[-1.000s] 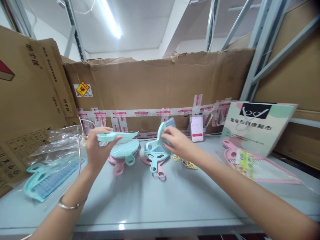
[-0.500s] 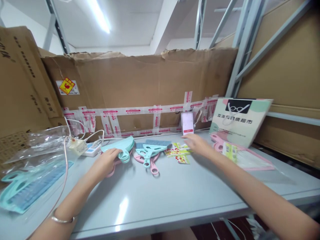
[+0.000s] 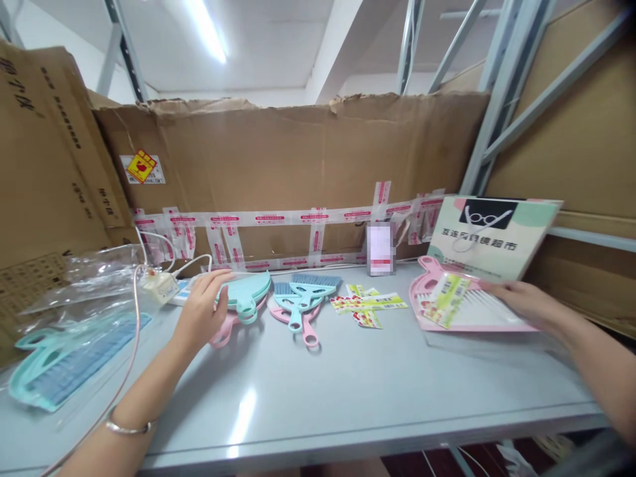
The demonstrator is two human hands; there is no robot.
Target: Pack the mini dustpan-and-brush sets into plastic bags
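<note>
My left hand (image 3: 205, 306) is raised at the left end of a turquoise dustpan (image 3: 248, 291), its fingers stretched out and thumb apart. A pink dustpan (image 3: 222, 334) lies beneath the turquoise one. To the right, my right hand (image 3: 519, 298) grips the edge of a bagged pink dustpan (image 3: 421, 291) with a white-bristled brush; some of its fingers are hidden. A green and yellow label (image 3: 450, 301) shows on that bag. Between the hands lie turquoise brushes with blue bristles (image 3: 313, 286), a pink brush (image 3: 311, 331) partly under them, and several loose labels (image 3: 370, 303).
A bagged turquoise dustpan and brush (image 3: 74, 364) lies at the left, near a white plug adapter (image 3: 161, 288) and cables. Behind stand a phone (image 3: 380, 248), a large carton (image 3: 278, 159) and a paper bag (image 3: 489, 242). A metal shelf post (image 3: 507, 93) rises at the right.
My left hand has lifted off the turquoise dustpan and moved slightly left. My right hand has swung right from near the phone to the bagged pink dustpan, which has turned and shifted left.
</note>
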